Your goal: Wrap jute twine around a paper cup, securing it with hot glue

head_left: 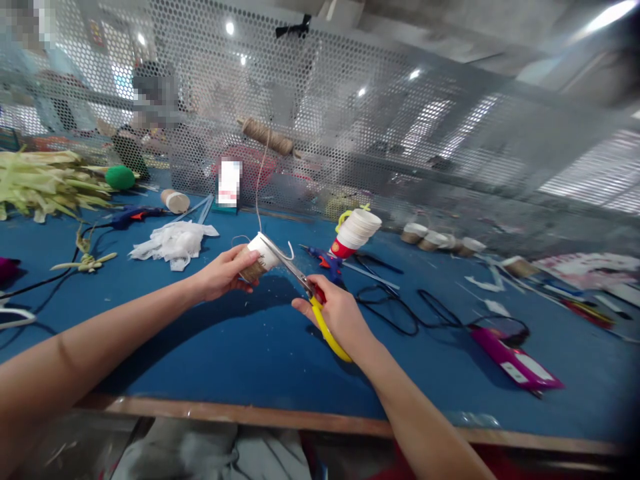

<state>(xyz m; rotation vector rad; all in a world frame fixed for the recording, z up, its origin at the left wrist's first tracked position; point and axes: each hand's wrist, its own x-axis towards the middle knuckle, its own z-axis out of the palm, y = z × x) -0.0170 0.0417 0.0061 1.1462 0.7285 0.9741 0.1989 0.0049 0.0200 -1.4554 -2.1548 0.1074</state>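
My left hand [229,272] is closed around a paper cup [265,252], white near its rim and wrapped in brown twine lower down. The cup is tilted above the table. In my right hand [340,310] are scissors [330,333] with yellow handles, their metal blades reaching to the cup's rim. A curled white strip [290,251] stands off the rim beside the blades. Twine [260,180] runs from the cup up to a twine spool [267,137] on the mesh panel.
On the blue table [240,360] lie white lace [175,241], a blue glue gun [326,261] near stacked paper cups [357,230], and a purple packet [517,360] with black cables. Several twine-wrapped cups [425,237] stand at right. Pale husks [50,180] are at left. A perforated panel [350,120] borders the back.
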